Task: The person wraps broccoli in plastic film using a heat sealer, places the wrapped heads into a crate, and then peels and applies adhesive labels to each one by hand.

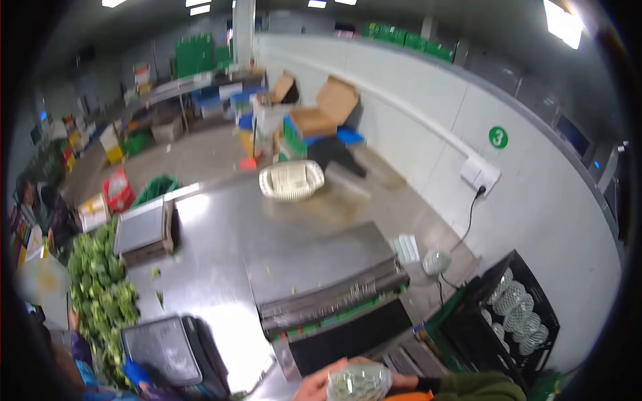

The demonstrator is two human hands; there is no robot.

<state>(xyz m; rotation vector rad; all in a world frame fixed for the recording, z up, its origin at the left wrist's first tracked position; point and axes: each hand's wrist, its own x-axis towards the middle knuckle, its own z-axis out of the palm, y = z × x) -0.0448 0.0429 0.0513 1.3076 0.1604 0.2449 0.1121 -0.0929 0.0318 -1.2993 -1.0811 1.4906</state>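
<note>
At the bottom edge, my left hand (318, 385) and my right hand (403, 381) hold a clear plastic-wrapped pack of green vegetables (359, 383) between them. My left fingers lie along the pack's left side. My right hand grips its right side and is partly hidden behind it. Just beyond the hands is a metal wrapping machine (328, 260) with a black plate (351, 337) at its near side. To the right, a black crate (550, 311) holds several net-patterned wrapped packs (518, 307).
Broccoli heads (100, 287) are piled on the steel table (221, 247) at left, beside two scales, a near one (160, 351) and a far one (144, 230). A white basket (291, 180) stands at the back. Co-workers, one with a blue-gloved hand (137, 372), are at left. A cord (468, 224) hangs from the wall.
</note>
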